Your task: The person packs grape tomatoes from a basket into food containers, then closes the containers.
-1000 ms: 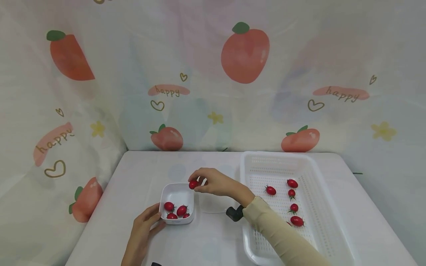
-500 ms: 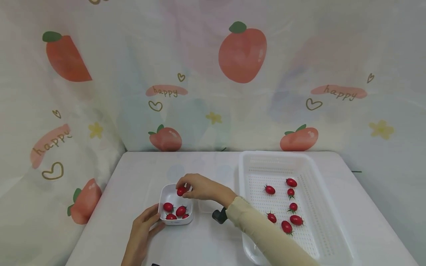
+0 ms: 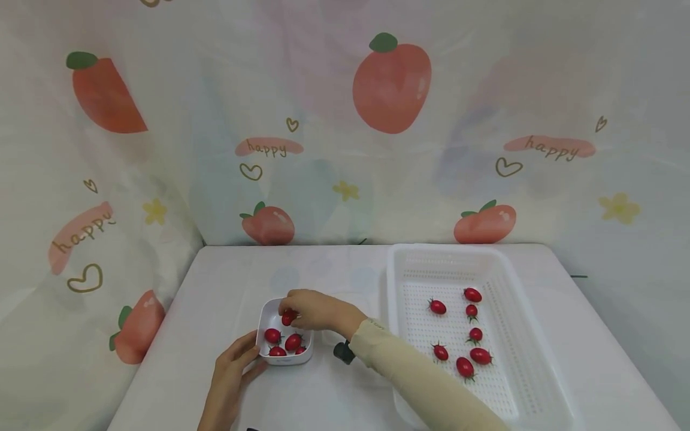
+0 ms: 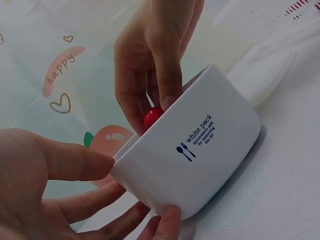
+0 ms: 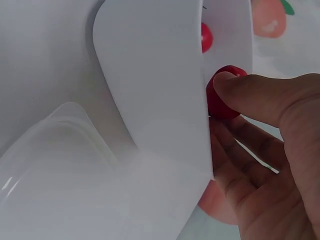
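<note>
A small white plastic box (image 3: 286, 361) stands on the table with several cherry tomatoes (image 3: 293, 342) inside. My left hand (image 3: 229, 371) holds its left side; in the left wrist view the thumb is at the rim and other fingers lie along the wall. My right hand (image 3: 318, 311) pinches a red cherry tomato (image 5: 225, 92) between thumb and fingers, at the far part of the box opening. In the right wrist view this tomato is level with the rim, and another tomato (image 5: 206, 37) shows inside. Printed lettering (image 4: 200, 135) marks the box wall facing the left wrist camera.
Right of the box is a large white perforated basket (image 3: 396, 287) with several cherry tomatoes (image 3: 465, 367) spread on its floor. A translucent lid (image 5: 60, 170) lies beside the box, partly behind my right arm. A patterned curtain (image 3: 323, 120) closes off the back and left.
My right hand has moved left and down with its tomato, from the box's right rim to over its inside. My left hand stays at the box.
</note>
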Tool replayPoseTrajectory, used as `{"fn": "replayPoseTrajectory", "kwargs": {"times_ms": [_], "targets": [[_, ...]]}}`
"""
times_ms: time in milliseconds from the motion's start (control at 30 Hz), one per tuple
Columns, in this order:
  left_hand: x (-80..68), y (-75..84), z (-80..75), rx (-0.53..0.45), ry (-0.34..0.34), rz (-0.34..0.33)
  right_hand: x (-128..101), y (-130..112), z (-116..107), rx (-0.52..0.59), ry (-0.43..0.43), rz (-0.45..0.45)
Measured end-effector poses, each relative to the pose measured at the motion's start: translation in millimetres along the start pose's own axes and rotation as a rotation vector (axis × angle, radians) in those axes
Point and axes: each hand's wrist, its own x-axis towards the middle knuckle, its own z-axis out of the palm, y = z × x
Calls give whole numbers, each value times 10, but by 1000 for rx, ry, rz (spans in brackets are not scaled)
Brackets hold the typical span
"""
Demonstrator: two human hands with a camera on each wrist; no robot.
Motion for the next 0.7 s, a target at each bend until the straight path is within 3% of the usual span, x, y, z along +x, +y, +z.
{"fn": "replayPoseTrajectory", "kwargs": {"times_ms": [533,700], "targets": [[18,-44,-9,3,-1,27,120,-107,148,-146,-70,17],[23,-45,-9,6,-2,26,128,-107,164,-134,-70,25]]}}
